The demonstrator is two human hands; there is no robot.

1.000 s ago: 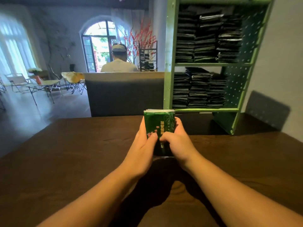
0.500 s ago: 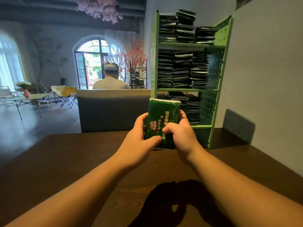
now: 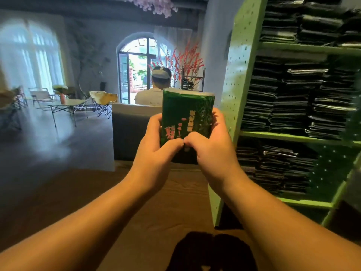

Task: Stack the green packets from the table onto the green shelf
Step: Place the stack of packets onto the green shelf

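I hold one packet (image 3: 186,118) w/ both hands (image 3: 156,147) (image 3: 212,151), grip clamped on it, above table (image 3: 68,192); shelf (image 3: 237,75) already nearly full, placing not yet done.

The shelf (image 3: 240,79) stands right beside the hands, its green side wall nearest. Dark packet piles (image 3: 289,106) fill the middle level almost to the board above, with only a thin gap on top. The lower piles (image 3: 273,169) sit lower, with more room over them. The counter (image 3: 78,192) lies bare on the left.
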